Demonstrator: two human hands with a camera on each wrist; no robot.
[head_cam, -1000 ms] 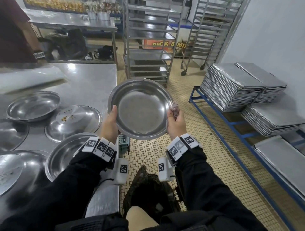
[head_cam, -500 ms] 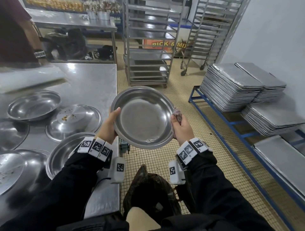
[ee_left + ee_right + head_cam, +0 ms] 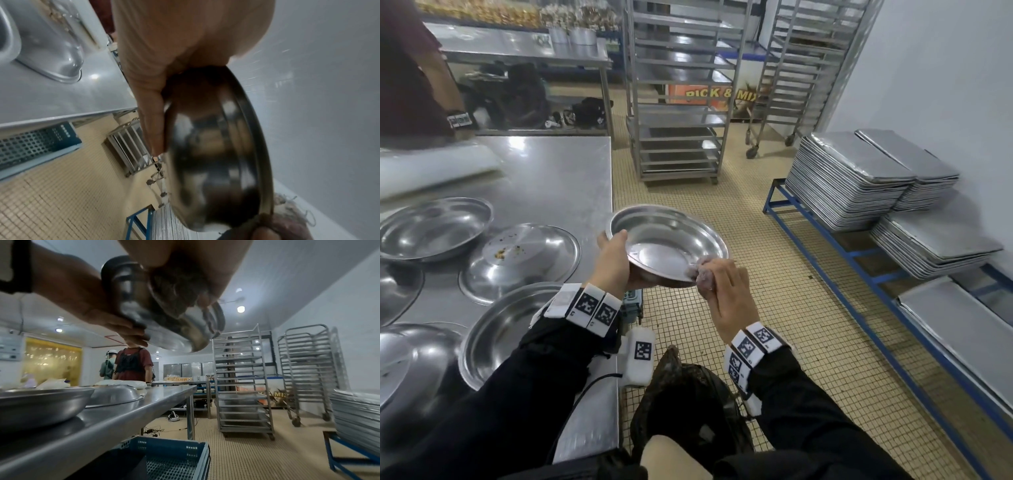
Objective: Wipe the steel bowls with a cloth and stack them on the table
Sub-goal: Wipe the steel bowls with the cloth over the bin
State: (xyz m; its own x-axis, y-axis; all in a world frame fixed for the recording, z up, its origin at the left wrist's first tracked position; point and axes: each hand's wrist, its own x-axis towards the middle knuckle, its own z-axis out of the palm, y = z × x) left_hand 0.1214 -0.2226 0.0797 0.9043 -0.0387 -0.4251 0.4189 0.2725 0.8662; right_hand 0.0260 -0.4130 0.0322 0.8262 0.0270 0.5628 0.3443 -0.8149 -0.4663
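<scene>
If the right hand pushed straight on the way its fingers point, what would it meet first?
The right hand points its cloth at the near rim of the bowl, so probably the bowl's inside; contact looks already made, though depth is unclear.

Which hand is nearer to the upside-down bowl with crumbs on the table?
Left. The left hand is just right of that bowl; the right hand is farther right, over the floor.

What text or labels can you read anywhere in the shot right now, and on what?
"PICK & MIX": on the orange sign behind the steel rack, partly hidden by its posts.
"MI": the same sign in the right wrist view, mostly cut off.
Wristband of the person across the table: print too blurred to read.
Wrist markers: black-and-white code patterns, no words.
</scene>
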